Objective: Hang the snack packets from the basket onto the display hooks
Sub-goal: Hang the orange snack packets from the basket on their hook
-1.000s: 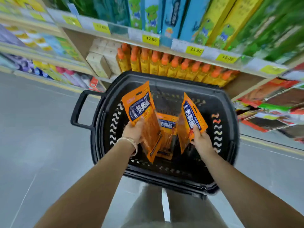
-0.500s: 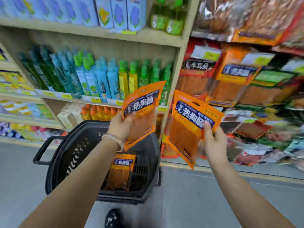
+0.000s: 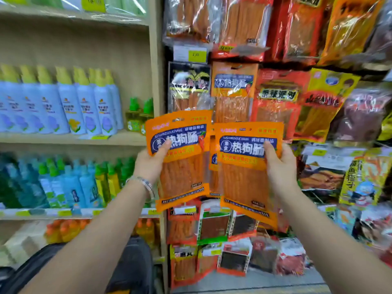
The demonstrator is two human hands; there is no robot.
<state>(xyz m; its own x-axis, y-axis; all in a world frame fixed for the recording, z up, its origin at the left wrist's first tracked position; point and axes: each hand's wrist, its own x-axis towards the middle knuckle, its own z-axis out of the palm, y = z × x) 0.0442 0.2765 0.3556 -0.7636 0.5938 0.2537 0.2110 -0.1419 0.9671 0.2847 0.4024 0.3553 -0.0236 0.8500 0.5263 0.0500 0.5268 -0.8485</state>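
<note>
L hand gripping left pkt, R hand gripping right pkt. Should be threading each top slot, singly, in front of matching hung pkt.

Your head camera: one wide-angle view, facing the shelving.
It looks forward from your head, close to the snack display on the right and the bottle shelves on the left, with your left hand and right hand raised mid-frame.
</note>
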